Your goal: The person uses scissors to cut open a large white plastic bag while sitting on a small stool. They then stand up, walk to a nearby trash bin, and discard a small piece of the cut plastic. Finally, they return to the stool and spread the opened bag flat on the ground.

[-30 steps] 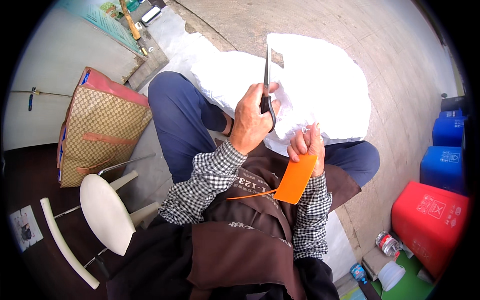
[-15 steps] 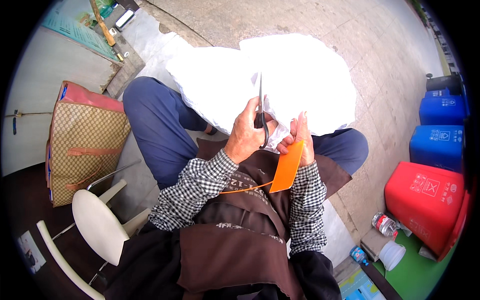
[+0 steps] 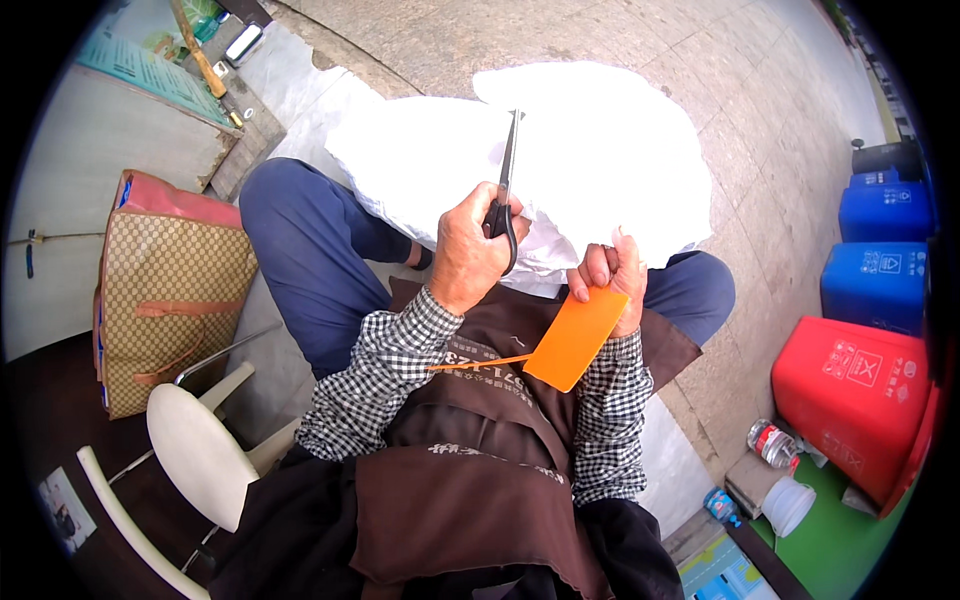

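My left hand [image 3: 468,245] grips the black handles of a pair of scissors [image 3: 505,190], blades closed and pointing away from me over a large white bag [image 3: 600,150]. My right hand [image 3: 612,270] pinches the top edge of an orange sheet [image 3: 578,337] that hangs down over my brown apron [image 3: 470,480]. A thin orange strip [image 3: 480,363] trails from the sheet's lower left corner toward my left sleeve. The two hands are a short gap apart above my lap.
A checked tan bag [image 3: 165,290] stands at the left beside a white plastic chair [image 3: 190,460]. Red [image 3: 860,400] and blue bins [image 3: 880,285] line the right, with a bottle [image 3: 772,443] and a white cup [image 3: 787,505] on the ground. Stone paving lies ahead.
The scissors have lifted off the orange sheet's edge and point further away. The sheet has turned a little flatter in my right hand, and the cut strip hangs longer.
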